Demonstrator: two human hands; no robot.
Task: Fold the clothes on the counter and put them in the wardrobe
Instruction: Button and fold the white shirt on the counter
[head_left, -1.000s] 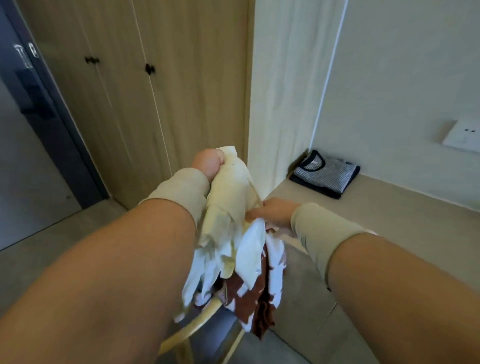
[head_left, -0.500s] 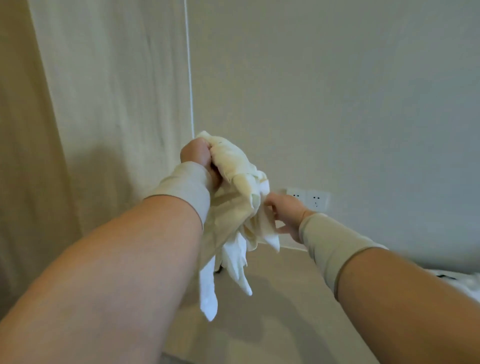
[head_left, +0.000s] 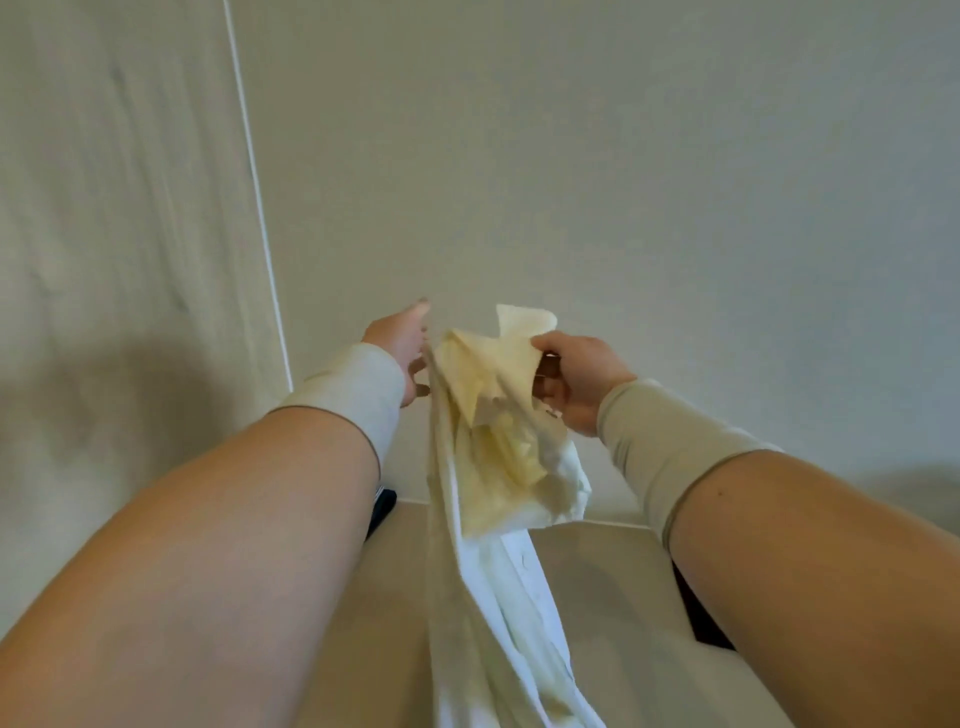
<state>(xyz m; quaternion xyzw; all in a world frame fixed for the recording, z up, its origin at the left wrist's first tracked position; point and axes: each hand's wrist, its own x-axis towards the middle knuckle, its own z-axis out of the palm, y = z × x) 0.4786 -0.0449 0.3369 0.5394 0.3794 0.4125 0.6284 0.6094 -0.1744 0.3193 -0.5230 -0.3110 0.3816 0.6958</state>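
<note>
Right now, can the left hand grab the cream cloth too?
Probably yes. The left hand is open right beside the cream garment, nothing between them, while the right hand pinches its top edge and the rest hangs down over the counter.

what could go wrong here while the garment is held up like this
The right hand pinches only a top edge of the cream garment, and the left hand seems to touch it with loose fingers, so it may slip. It hangs bunched and twisted, so a fold started now would likely crease. Its lower part drops out of view and might drag past the counter.
</note>
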